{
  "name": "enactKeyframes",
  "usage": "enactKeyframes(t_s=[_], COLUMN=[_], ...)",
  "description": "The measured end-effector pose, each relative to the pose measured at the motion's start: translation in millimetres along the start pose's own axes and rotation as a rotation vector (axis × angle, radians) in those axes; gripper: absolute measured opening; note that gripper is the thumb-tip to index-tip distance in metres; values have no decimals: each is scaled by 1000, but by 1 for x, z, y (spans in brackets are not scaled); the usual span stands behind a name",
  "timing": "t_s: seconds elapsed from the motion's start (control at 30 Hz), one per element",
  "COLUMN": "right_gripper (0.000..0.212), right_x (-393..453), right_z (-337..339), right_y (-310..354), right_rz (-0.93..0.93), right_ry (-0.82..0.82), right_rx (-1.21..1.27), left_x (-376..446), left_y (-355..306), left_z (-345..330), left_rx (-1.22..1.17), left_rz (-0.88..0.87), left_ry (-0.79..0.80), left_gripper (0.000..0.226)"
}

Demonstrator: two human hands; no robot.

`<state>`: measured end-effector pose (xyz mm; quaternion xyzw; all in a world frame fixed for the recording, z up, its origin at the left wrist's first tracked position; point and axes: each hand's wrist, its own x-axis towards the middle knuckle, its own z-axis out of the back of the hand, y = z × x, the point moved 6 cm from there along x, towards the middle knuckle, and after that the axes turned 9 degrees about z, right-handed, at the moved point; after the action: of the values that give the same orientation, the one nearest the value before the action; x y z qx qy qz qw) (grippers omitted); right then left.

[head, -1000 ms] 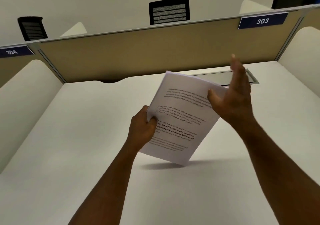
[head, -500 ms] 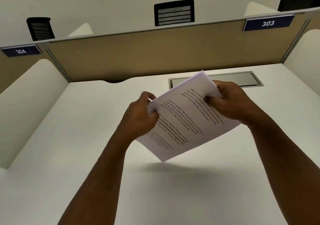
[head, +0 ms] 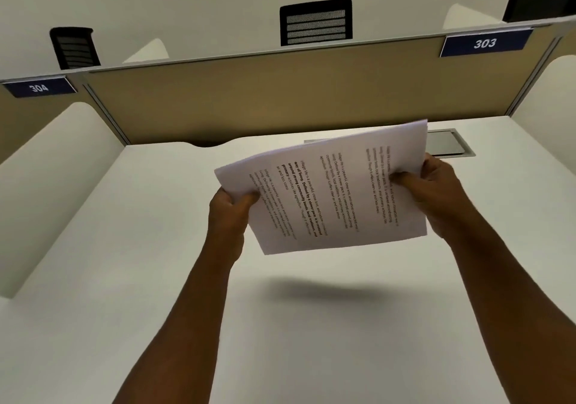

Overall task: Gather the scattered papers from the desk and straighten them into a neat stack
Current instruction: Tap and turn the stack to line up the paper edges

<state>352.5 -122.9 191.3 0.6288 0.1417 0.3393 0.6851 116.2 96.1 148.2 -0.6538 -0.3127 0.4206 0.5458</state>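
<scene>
A white worktop [head: 156,279] fills the lower view, closed in by curved white side screens and, at the back, a tan partition [head: 265,101]. The partition carries two blue number plates, 304 [head: 39,87] at the left and 303 [head: 484,43] at the right. Beyond it rise three dark chair backs [head: 315,22]. A grey metal hatch [head: 448,146] is set flush in the worktop near the partition, partly hidden by the papers.

The papers [head: 327,191], a bundle of printed white sheets, are held in the air above the middle of the worktop, turned so the lines of text run roughly away from the viewer; their shadow lies on the surface below. Their far edge shows several sheets slightly fanned, not flush.

The left hand [head: 230,213] grips the bundle's left edge, thumb on top and fingers curled beneath. The right hand [head: 436,191] grips the right edge, thumb pressed onto the printed face and fingers wrapped behind.
</scene>
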Motion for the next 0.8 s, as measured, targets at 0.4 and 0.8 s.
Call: enactKeyframes(t_s=[0.4, 0.8], right_gripper=[30, 33], right_x=[-39, -26], right_z=[-29, -21], right_y=[-88, -68], right_rz=[-254, -133], right_ry=[-51, -93], right_rx=[89, 105], left_x=[4, 4], left_y=[49, 31], left_z=[6, 1], left_rx=[160, 130], left_rz=[28, -112], left_ry=[-85, -77], left_gripper=[23, 25])
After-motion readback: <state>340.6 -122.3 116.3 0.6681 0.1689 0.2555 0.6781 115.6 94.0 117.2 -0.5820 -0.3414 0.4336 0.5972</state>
